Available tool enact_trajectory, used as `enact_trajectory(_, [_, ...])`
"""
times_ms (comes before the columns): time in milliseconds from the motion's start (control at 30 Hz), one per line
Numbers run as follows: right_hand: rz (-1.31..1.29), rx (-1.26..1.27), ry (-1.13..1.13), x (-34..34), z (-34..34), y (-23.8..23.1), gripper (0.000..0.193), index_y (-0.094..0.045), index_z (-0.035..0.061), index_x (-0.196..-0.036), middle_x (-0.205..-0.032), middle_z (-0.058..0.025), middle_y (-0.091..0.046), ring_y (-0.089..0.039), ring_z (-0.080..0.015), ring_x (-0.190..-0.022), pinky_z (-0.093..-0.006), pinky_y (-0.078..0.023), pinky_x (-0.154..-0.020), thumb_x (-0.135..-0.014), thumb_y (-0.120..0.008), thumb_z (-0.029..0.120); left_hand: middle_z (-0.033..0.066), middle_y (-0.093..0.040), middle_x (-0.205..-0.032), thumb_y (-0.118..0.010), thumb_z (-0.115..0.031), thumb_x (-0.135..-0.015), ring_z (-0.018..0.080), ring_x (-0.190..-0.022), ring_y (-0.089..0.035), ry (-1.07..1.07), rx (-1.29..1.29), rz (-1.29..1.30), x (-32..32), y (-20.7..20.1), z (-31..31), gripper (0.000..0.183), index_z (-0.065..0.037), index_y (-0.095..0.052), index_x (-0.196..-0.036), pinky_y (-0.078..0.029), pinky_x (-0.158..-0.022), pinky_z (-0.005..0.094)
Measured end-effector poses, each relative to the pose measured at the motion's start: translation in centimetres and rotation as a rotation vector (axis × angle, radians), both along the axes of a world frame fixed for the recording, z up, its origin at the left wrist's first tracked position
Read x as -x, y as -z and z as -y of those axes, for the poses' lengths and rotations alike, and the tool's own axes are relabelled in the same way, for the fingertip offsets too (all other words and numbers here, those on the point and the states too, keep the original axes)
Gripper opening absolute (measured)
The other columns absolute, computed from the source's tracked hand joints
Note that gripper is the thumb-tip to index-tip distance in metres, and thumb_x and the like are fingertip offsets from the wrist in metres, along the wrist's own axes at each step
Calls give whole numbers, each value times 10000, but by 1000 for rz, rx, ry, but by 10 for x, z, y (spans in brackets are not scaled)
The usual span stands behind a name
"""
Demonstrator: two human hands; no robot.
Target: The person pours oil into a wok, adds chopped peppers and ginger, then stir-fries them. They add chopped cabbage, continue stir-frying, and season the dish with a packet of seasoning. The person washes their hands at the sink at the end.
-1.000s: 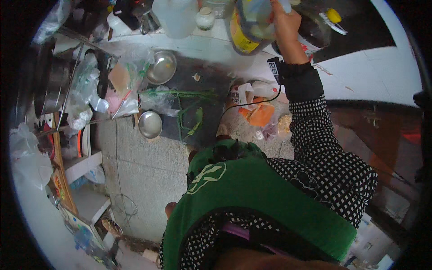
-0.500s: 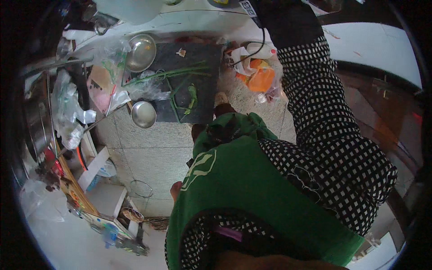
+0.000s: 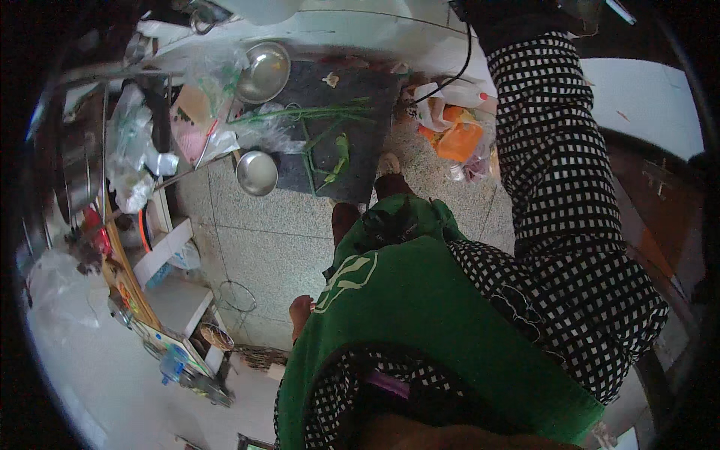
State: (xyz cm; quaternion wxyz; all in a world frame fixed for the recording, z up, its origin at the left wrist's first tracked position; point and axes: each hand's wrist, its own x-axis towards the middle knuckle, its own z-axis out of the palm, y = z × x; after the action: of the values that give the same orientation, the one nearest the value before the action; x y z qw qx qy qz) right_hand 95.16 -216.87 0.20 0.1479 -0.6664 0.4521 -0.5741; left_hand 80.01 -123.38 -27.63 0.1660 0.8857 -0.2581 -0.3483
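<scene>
The apron fills the lower centre; the left hand partly shows at its left edge, grip unclear. The right sleeve leaves by the top edge, so I cannot tell the right hand's grip. Green stalks lie on a mat, upper centre.

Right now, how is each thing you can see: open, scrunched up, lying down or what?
Larger round silver metal bowl: open side up.
Smaller round silver metal bowl: open side up.
Long thin green stalks: lying loose.
Orange plastic packaging: crumpled.
Green cloth apron: worn.
Black-and-white checked right sleeve: stretched out ahead.
Right hand: out of view.
Bare left hand: beside the apron, grip unclear.
</scene>
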Motion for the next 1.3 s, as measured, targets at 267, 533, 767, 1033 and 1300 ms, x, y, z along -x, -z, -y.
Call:
enact_trajectory(267, [-158, 313, -242, 83, -64, 39, 458, -474, -6, -1136, -1065, -216, -575, -588, -279, -941, -427, -449, -797, -816, -671, 255, 87, -639, -756, -608, -151, -747, 234, -711, -651, -255, -53, 21, 10, -10, -16, 100, -74, -625, -810, -506, -592, 362])
enact_trajectory(533, [-198, -377, -325, 221, -282, 145, 225, -568, -1, -903, -817, -73, -609, -574, -157, -767, -289, -462, -738, -795, -668, 169, 109, -673, -785, -628, -136, -717, 236, -712, -655, -555, -6, 15, -36, 24, -86, 234, -68, -660, -938, -518, -640, 360])
enact_trajectory(767, [-182, -738, -825, 155, -532, 130, 160, -570, 20, -843, -828, -68, -597, -561, -126, -632, -250, -466, -551, -880, -581, 175, 84, -648, -698, -650, -89, -759, 145, -514, -602, -971, 243, -131, -16, -12, -241, 128, -4, -648, -854, -498, -487, 294])
enact_trajectory(1033, [-530, -941, -1517, -25, -783, 102, 192, -535, -1, -998, -855, -106, -617, -623, -161, -649, -262, -492, -537, -890, -558, 156, 114, -634, -673, -527, -167, -869, 180, -477, -586, -1487, 458, -9, 42, -33, -385, 227, 26, -629, -929, -481, -449, 303])
enact_trajectory(1300, [-811, -820, -1889, -194, -962, 116, 196, -543, -6, -989, -868, -91, -625, -623, -145, -669, -240, -490, -548, -919, -527, 177, 124, -653, -736, -510, -81, -846, 191, -542, -629, -1637, 500, 83, 9, -5, -411, 208, 27, -618, -988, -509, -493, 307])
